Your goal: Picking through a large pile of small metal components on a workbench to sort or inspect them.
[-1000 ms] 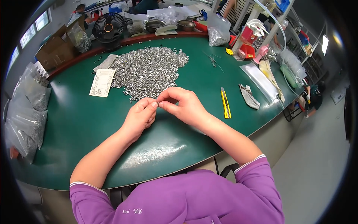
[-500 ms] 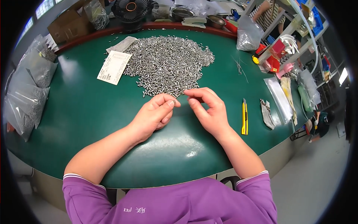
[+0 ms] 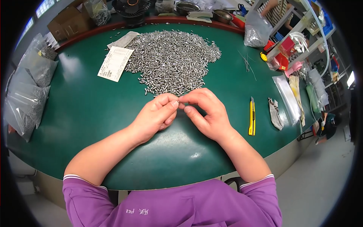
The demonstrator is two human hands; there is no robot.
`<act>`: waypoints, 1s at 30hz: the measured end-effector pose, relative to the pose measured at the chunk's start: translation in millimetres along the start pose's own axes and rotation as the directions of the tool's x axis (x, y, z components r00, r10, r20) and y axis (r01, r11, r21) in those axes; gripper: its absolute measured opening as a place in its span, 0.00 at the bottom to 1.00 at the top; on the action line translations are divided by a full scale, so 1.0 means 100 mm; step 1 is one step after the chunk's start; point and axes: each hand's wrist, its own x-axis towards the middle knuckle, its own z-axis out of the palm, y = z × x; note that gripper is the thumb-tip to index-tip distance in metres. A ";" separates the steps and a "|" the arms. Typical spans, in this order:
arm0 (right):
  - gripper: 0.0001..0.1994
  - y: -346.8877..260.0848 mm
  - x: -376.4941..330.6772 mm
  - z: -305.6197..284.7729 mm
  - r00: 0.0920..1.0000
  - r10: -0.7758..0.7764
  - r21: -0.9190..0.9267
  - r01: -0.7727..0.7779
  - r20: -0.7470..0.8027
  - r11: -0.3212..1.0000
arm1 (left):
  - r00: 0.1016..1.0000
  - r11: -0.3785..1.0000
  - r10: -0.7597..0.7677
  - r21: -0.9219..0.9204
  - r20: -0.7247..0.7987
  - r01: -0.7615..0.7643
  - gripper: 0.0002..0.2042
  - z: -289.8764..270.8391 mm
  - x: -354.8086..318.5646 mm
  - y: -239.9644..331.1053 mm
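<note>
Fingertip piece: too small for me to identify.
Black fan, 11 o'clock: top cut off in my view.

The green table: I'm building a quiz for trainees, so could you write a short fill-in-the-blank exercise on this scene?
The left hand pinches a small metal piece between forefinger and ____.
The utility knife, lying beside the right hand, has a mostly ____ handle.
The paper slip lies on the ____ side of the metal heap.
Missing words: thumb; yellow; left.
</note>
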 end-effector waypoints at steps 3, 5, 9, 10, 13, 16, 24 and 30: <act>0.08 0.06 -0.01 -0.02 0.999 0.029 -0.007 -0.029 -0.024 1.000 | 1.000 0.999 0.016 -0.029 -0.022 -0.016 0.09 0.00 0.00 0.01; 0.06 0.10 0.01 -0.04 0.990 0.117 -0.013 -0.118 -0.077 0.993 | 0.996 0.992 0.034 -0.115 -0.079 -0.043 0.08 -0.02 0.02 0.03; 0.06 0.20 0.02 -0.08 0.968 0.206 -0.025 -0.212 -0.142 0.977 | 0.930 0.966 0.153 -0.147 -0.335 -0.212 0.08 -0.14 0.08 0.21; 0.06 0.23 0.00 -0.08 0.973 0.180 -0.079 -0.193 -0.142 0.978 | 0.918 0.957 0.184 -0.148 -0.351 -0.248 0.08 -0.17 0.09 0.24; 0.06 0.16 0.02 -0.02 0.996 0.050 -0.232 -0.065 -0.067 0.971 | 0.881 0.938 0.206 -0.172 -0.426 -0.302 0.09 -0.26 0.08 0.28; 0.06 0.03 0.07 0.10 0.996 -0.055 -0.270 0.070 0.063 0.960 | 0.879 0.932 0.151 -0.230 -0.452 -0.279 0.09 -0.33 0.10 0.24; 0.06 -0.14 0.39 0.52 0.942 -0.182 -0.339 0.275 0.281 0.900 | 0.817 0.917 0.171 -0.214 -0.551 -0.336 0.09 -0.33 0.11 0.30; 0.06 -0.11 0.39 0.52 0.934 -0.182 -0.384 0.297 0.307 0.874 | 0.836 0.923 0.143 -0.234 -0.529 -0.306 0.09 -0.28 0.10 0.24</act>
